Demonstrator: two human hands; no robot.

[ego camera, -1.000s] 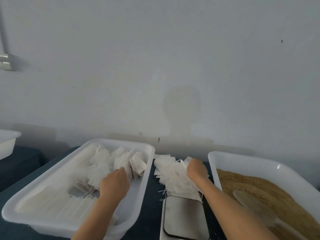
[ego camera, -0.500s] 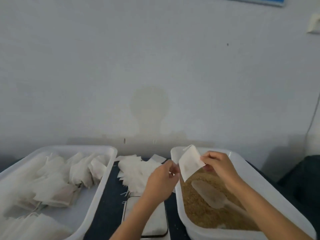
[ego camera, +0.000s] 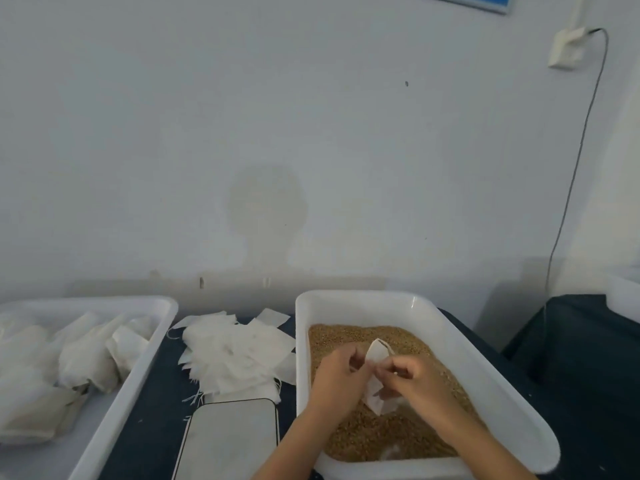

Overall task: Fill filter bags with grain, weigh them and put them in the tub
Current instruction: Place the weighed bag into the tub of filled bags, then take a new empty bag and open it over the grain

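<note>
Both hands [ego camera: 374, 372] lowered the filter bag [ego camera: 375, 379] over the tub's grain [ego camera: 363, 434].

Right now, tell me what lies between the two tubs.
Head view: a pile of empty bags on the dark table, and nearer, the scale.

Both hands meet over the grain tub [ego camera: 485, 368] on the right of the bench [ego camera: 152, 410]. The left hand [ego camera: 337, 377] and the right hand [ego camera: 417, 377] pinch one white filter bag [ego camera: 375, 389] above the brown grain [ego camera: 363, 434]. Left of this tub lies a heap of empty bags [ego camera: 235, 355], with a scale [ego camera: 230, 441] nearer. Far left, a white tub [ego camera: 114, 410] holds filled bags [ego camera: 83, 358].
</note>
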